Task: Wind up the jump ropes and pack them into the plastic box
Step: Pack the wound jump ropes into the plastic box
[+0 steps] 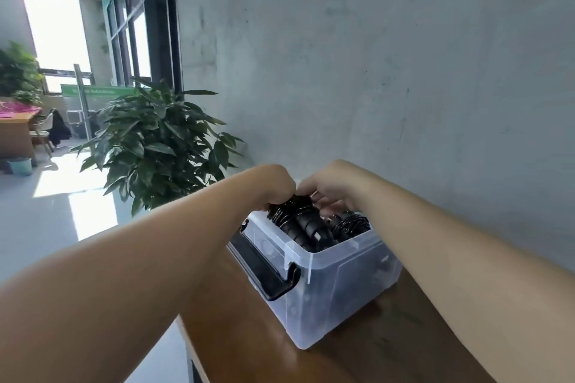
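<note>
While both bare forearms are reaching forward over it, the wooden table [389, 348] is lying along the grey concrete wall [373, 56], the largest surface in view. A leafy potted plant [155, 140] is standing on the floor beyond the table's far left edge. The clear plastic box [336, 286] is sitting on the table close to the wall, lid off, a black latch handle [267, 270] hanging on its left side. A wound black jump rope bundle [298, 221] is sticking up out of the box's open top, tilted toward the left, its upper end above the rim. A second coiled rope [351, 225] is lying inside the box just to the right of it. The left hand [273, 183] is curling its fingers round the upper end of the tilted bundle. The right hand [329, 186] is meeting it from the right, fingers bent down onto the same bundle, gripping it.
</note>
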The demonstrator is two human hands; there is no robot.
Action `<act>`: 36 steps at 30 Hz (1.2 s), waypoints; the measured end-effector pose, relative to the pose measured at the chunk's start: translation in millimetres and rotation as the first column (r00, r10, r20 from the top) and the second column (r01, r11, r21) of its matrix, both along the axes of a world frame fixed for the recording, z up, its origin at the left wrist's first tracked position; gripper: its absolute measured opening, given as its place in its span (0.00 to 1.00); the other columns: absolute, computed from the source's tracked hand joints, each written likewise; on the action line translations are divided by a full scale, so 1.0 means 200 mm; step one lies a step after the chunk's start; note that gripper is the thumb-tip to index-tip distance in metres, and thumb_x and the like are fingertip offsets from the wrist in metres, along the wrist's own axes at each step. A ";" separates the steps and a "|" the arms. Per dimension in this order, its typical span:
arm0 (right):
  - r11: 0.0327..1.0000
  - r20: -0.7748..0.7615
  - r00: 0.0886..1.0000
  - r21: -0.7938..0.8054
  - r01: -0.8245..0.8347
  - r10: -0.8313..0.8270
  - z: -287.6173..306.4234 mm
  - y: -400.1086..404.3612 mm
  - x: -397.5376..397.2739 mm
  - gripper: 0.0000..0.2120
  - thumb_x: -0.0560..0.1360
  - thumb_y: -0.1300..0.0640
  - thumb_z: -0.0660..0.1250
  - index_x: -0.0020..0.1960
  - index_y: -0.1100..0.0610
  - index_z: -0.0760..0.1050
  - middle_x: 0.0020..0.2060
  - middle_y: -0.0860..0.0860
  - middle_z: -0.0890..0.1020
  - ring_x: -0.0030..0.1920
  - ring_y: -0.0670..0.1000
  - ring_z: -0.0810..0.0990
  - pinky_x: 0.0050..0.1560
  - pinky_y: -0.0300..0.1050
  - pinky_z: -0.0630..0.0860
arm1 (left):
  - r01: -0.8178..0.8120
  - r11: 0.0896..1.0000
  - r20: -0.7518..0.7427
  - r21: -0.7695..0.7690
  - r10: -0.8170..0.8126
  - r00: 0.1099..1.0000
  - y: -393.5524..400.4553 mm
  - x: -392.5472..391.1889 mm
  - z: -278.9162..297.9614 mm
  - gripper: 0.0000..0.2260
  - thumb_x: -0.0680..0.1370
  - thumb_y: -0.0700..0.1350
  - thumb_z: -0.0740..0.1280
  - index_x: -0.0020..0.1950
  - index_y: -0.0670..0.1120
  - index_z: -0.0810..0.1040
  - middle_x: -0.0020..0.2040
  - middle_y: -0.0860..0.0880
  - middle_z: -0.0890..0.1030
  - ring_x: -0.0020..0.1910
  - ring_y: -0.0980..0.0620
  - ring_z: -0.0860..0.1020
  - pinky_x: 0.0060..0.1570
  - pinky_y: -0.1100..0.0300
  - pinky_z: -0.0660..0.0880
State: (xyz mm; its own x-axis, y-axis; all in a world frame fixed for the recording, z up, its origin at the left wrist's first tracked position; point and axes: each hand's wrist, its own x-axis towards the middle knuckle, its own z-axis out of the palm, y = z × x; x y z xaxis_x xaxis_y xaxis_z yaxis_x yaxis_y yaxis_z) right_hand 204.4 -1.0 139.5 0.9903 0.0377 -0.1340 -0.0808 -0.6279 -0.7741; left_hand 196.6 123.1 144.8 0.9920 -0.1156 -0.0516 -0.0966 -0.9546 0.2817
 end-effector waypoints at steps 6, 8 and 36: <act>0.995 -0.080 0.994 -0.056 -0.077 0.072 -0.05 0.01 0.03 0.04 0.76 0.62 0.71 0.45 0.60 0.76 0.40 0.53 0.76 0.30 0.47 0.76 0.26 0.36 0.75 | 0.005 0.975 -0.064 0.221 0.009 0.998 -0.05 -0.03 0.01 0.15 0.84 0.45 0.55 0.47 0.39 0.76 0.34 0.47 0.75 0.31 0.50 0.73 0.34 0.62 0.71; 0.992 -0.137 0.986 -0.068 -0.106 0.096 -0.05 0.00 0.05 0.10 0.75 0.59 0.71 0.56 0.59 0.77 0.48 0.53 0.76 0.40 0.49 0.77 0.45 0.41 0.80 | 0.015 0.963 -0.077 0.271 0.006 0.997 -0.07 -0.04 0.03 0.15 0.84 0.45 0.56 0.58 0.37 0.77 0.41 0.46 0.81 0.38 0.48 0.77 0.47 0.59 0.75; 0.892 -0.267 0.942 -0.347 -0.289 0.201 -0.04 0.10 0.12 0.07 0.75 0.59 0.72 0.51 0.53 0.77 0.46 0.48 0.79 0.41 0.45 0.77 0.42 0.40 0.77 | 0.238 0.785 -0.187 0.572 -0.157 0.970 0.01 0.13 -0.04 0.13 0.83 0.44 0.58 0.63 0.41 0.76 0.43 0.50 0.73 0.55 0.45 0.73 0.58 0.57 0.68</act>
